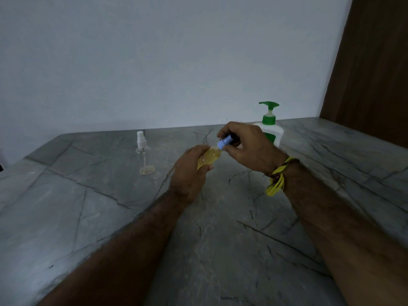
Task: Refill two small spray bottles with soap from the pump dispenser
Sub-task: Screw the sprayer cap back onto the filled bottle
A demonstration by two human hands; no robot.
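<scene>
While both hands grip one bottle point(209, 159), the pump dispenser point(271, 127) stands behind.

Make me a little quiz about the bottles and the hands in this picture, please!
1. True or false: the clear spray bottle stands upright on the counter, and no hand touches it.
2. What does the left hand hold? A) the green pump dispenser B) the small bottle of yellow liquid C) nothing
3. Fill in: the right hand pinches the bottle's ____ cap.

Key
1. True.
2. B. The small bottle of yellow liquid sits in its grip; the pump dispenser stands behind the hands.
3. Blue. The cap is at the bottle's top.
</scene>
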